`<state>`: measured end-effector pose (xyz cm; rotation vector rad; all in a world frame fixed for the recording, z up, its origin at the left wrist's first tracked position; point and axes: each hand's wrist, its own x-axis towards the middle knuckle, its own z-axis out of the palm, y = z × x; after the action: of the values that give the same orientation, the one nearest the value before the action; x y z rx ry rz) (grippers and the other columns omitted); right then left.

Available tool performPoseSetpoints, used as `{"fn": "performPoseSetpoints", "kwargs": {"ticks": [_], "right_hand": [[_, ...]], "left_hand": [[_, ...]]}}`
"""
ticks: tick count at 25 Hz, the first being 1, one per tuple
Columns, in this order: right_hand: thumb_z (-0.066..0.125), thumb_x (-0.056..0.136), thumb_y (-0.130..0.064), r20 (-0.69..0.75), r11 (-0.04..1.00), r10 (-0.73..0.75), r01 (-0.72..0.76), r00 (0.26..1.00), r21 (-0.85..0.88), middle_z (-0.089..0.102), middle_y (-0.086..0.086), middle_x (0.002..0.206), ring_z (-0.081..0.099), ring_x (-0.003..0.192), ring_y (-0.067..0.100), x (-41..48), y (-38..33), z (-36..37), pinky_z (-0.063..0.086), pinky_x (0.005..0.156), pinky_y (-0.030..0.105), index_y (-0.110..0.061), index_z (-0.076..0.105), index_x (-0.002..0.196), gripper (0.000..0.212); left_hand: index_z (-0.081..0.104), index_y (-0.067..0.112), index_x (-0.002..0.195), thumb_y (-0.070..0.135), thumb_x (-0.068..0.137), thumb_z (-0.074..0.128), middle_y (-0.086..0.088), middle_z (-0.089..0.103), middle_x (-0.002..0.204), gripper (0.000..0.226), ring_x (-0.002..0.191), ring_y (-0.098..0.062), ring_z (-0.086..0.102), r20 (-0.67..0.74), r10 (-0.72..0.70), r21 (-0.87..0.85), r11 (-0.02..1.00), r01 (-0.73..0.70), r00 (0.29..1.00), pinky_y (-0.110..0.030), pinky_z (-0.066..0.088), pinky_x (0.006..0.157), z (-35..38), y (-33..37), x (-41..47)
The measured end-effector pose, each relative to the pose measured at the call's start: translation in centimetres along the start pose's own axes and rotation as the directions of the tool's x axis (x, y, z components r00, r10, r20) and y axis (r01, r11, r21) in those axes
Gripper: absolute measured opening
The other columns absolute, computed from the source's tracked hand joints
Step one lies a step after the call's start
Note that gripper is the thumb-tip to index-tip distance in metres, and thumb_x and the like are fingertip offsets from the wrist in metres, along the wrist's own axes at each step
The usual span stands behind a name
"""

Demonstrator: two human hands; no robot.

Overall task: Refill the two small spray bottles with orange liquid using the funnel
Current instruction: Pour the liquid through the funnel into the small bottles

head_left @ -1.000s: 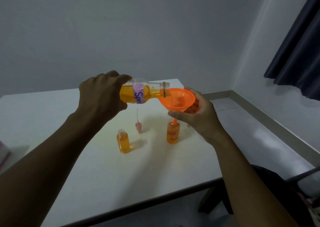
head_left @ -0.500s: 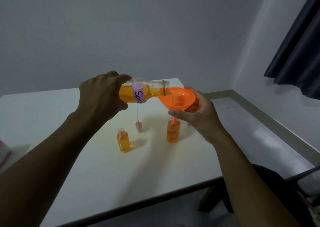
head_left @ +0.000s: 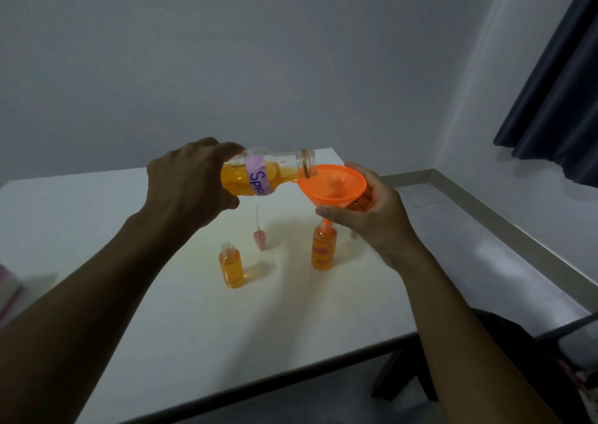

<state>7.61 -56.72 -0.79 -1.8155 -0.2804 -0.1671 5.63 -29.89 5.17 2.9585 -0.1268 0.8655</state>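
My left hand [head_left: 187,181] grips a clear refill bottle [head_left: 259,177] of orange liquid with a purple label, tipped almost level, its mouth over the rim of an orange funnel [head_left: 333,186]. My right hand [head_left: 372,210] holds the funnel by its bowl. The funnel's spout sits in the neck of a small spray bottle [head_left: 323,250], nearly full of orange liquid. A second small bottle [head_left: 231,266], uncapped and almost full, stands to the left on the white table [head_left: 291,310]. A pink spray cap with its dip tube [head_left: 259,237] stands between and behind them.
A pale pink-edged object [head_left: 8,289] lies at the table's left edge. A dark chair [head_left: 534,352] stands beyond the table's near right corner. Dark curtains [head_left: 559,100] hang at the right wall.
The refill bottle has tipped back slightly, its mouth a little higher over the funnel rim. Both hands stay where they were.
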Motion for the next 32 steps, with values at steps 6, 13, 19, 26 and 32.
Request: {"fn": "performPoseSetpoints", "kwargs": {"ticks": [6, 13, 19, 26, 32], "right_hand": [[0.089, 0.064, -0.042, -0.015, 0.999, -0.020, 0.019, 1.000, -0.029, 0.051, -0.004, 0.143, 0.054, 0.127, 0.021, 0.0, -0.4, -0.1, 0.057, 0.096, 0.044, -0.029, 0.040, 0.149, 0.099], [0.086, 0.070, -0.039, -0.082, 0.999, -0.023, 0.018, 0.996, -0.050, 0.046, -0.003, 0.147, 0.051, 0.128, 0.020, -0.2, -1.2, 0.0, 0.053, 0.088, 0.029, -0.030, 0.036, 0.150, 0.094], [0.088, 0.068, -0.037, -0.095, 1.000, -0.019, 0.018, 0.995, -0.009, 0.048, -0.003, 0.146, 0.052, 0.127, 0.021, -0.3, -1.4, 0.0, 0.055, 0.094, 0.037, -0.030, 0.037, 0.149, 0.095], [0.090, 0.059, -0.042, -0.155, 0.999, -0.017, 0.022, 0.988, 0.034, 0.055, -0.009, 0.135, 0.058, 0.119, 0.011, -0.5, -3.5, 0.0, 0.056, 0.093, 0.032, -0.029, 0.043, 0.146, 0.100], [0.088, 0.058, -0.050, -0.034, 0.993, -0.089, 0.092, 0.995, 0.081, 0.059, -0.006, 0.133, 0.061, 0.115, 0.012, -0.1, -7.8, 5.0, 0.057, 0.086, 0.027, -0.027, 0.048, 0.143, 0.096]], "left_hand": [[0.058, 0.026, 0.128, 0.036, 0.057, 0.090, -0.007, 0.068, 0.112, 0.079, 0.094, -0.035, 0.063, 0.016, -0.071, -0.100, 0.992, 0.073, 0.997, -0.041, 0.050, 0.071, 0.3, 0.2, -0.7], [0.058, 0.027, 0.126, 0.042, 0.056, 0.089, -0.008, 0.070, 0.108, 0.078, 0.090, -0.035, 0.064, 0.006, -0.133, -0.133, 0.982, 0.133, 0.991, -0.040, 0.051, 0.070, 0.6, -0.1, -1.7], [0.058, 0.026, 0.127, 0.042, 0.056, 0.089, -0.009, 0.070, 0.109, 0.079, 0.091, -0.036, 0.065, 0.014, -0.165, -0.172, 0.971, 0.165, 0.986, -0.043, 0.052, 0.072, 0.5, -0.1, -2.1], [0.056, 0.024, 0.130, 0.044, 0.057, 0.089, -0.008, 0.067, 0.118, 0.082, 0.099, -0.036, 0.063, 0.022, -0.281, -0.226, 0.933, 0.279, 0.959, -0.043, 0.049, 0.076, -0.1, -0.9, -3.6], [0.059, 0.024, 0.121, 0.046, 0.061, 0.083, -0.006, 0.070, 0.105, 0.068, 0.090, -0.033, 0.064, 0.004, -0.465, -0.308, 0.842, 0.444, 0.885, -0.039, 0.048, 0.074, -0.6, -5.9, -6.7]]}}
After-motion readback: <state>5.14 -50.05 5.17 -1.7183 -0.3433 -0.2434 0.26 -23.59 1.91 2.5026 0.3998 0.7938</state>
